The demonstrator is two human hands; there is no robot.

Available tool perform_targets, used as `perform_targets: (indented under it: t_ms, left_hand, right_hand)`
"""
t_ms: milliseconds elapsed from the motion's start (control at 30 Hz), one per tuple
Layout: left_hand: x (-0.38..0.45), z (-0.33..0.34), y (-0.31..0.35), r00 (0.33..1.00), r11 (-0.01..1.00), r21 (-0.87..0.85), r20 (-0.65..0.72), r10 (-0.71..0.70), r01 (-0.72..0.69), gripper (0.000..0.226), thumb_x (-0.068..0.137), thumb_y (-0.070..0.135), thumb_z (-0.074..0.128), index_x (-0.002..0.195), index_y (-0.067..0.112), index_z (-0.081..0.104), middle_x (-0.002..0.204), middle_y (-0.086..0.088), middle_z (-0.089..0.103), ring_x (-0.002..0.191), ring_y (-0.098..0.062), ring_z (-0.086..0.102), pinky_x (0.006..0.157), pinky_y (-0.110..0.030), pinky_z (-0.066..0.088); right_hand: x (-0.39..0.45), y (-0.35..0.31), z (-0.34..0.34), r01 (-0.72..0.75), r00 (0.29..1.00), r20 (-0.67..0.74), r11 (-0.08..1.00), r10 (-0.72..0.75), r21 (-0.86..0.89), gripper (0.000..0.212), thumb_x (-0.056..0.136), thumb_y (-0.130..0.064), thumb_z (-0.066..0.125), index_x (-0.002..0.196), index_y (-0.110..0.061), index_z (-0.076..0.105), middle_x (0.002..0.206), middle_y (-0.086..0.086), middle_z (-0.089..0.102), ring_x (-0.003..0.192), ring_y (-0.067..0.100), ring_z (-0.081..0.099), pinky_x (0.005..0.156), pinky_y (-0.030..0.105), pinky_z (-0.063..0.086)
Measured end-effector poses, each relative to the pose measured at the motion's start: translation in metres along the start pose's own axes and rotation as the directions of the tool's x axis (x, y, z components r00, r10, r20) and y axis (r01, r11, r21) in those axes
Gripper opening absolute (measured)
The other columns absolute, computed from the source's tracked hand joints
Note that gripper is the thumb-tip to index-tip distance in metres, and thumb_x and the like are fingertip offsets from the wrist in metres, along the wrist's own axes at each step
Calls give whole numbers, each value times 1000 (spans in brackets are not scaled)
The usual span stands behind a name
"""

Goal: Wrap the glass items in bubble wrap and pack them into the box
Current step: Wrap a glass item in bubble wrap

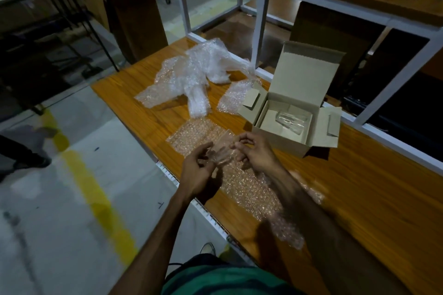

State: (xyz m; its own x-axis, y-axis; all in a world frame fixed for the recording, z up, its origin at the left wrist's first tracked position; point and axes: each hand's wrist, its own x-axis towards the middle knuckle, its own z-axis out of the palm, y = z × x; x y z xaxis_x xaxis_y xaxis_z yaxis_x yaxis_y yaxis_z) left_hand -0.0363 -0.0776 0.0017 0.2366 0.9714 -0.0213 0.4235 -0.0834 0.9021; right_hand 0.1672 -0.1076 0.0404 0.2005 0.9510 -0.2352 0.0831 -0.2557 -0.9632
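Observation:
A small clear glass lies between my two hands, low over a long sheet of bubble wrap spread on the wooden table. My left hand grips the glass from the left, and my right hand pinches its right end. An open grey cardboard box stands just right of my hands with its lid up. Inside the box lies another clear glass.
A heap of loose bubble wrap and a smaller piece lie at the far side of the wooden table. A white metal frame rises behind the box. A tall cardboard carton stands on the floor, far left.

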Motion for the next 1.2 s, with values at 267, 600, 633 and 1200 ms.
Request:
perform_targets:
  t_ms: [267, 600, 633, 1200]
  left_hand:
    - [25, -11, 0, 1000, 992, 121, 17, -20, 18, 45, 99, 29, 73, 140, 12, 65, 119, 1, 73, 79, 7, 66, 61, -5, 49]
    - [55, -32, -5, 994, 933, 342, 35, 106, -111, 51, 98, 45, 72, 137, 13, 68, 113, -7, 79, 88, -14, 74, 78, -39, 64]
    - [58, -33, -6, 994, 929, 353, 34, 107, -112, 50, 97, 46, 72, 136, 13, 69, 111, -6, 80, 88, -13, 73, 79, -40, 64]
    - [90, -55, -28, 993, 917, 398, -95, 64, -22, 48, 96, 52, 62, 129, 19, 73, 124, -6, 75, 104, -21, 70, 89, -46, 58]
  right_hand:
    - [38, 5, 27, -32, 999, -23, 998, 31, -52, 10, 103, -9, 66, 105, -17, 72, 101, 5, 75, 66, 13, 70, 55, 34, 54]
    - [66, 10, 43, -62, 996, -74, 995, 56, -83, 11, 98, -12, 72, 94, -23, 75, 98, -3, 73, 86, 14, 65, 69, 33, 50]
    - [67, 11, 44, -58, 996, -69, 994, 52, -93, 10, 98, -13, 72, 95, -22, 75, 98, -3, 73, 85, 14, 65, 69, 32, 50]
    - [67, 23, 43, 23, 999, -25, 987, -27, -156, 16, 99, -12, 71, 93, -27, 71, 95, -1, 72, 82, 13, 65, 68, 30, 51]
